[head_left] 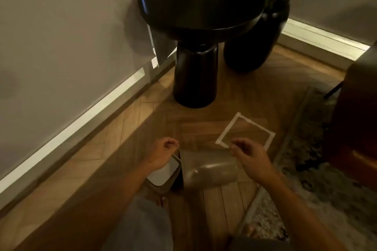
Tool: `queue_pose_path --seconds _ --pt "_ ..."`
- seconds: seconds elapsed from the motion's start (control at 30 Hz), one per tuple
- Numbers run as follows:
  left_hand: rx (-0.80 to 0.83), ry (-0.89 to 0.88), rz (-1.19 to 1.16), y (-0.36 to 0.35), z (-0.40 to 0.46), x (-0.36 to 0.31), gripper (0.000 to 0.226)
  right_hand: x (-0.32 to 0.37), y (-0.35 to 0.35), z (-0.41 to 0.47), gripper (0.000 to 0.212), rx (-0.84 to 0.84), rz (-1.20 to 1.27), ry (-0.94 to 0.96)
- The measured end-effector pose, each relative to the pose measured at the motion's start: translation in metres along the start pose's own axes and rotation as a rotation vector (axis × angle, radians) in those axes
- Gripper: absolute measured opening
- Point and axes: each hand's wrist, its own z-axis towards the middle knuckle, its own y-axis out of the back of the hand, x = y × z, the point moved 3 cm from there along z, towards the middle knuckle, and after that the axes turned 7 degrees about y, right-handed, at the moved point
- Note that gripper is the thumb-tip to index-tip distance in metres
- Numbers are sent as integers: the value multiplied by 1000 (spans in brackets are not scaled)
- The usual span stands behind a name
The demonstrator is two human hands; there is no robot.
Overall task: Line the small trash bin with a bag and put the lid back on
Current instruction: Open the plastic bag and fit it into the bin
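— Herringbone wood floor [126,128], dim corner, black side table [201,8]. What are the hands doing?

— Both are pinched closed on the top edge of a translucent bag [210,169], stretched between them. Left hand [163,152] grips one corner, right hand [251,159] the other.

— And the bin?

— The small bin [165,174] stands on the floor under the left wrist, just beside the hanging bag.
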Motion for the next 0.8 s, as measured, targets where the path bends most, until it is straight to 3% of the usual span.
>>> queue_pose_path --seconds 0.23,0.3,0.4,0.53,0.63,0.8 --pt "52 217 -48 -30 34 41 9 -45 -44 27 26 115 -138 -135" --pt "68 252 -24 -43 48 54 17 -61 -61 37 29 153 -178 -124" --pt "57 234 53 -60 71 71 29 -94 -94 50 18 267 -237 -131" --pt "-16 210 69 -73 100 98 35 -131 -133 59 21 393 -280 -123" --pt "5 251 71 -83 120 118 52 -155 -160 62 23 473 -330 -72" --pt "69 318 -73 -91 135 129 43 -173 -184 62 24 474 -423 -15"
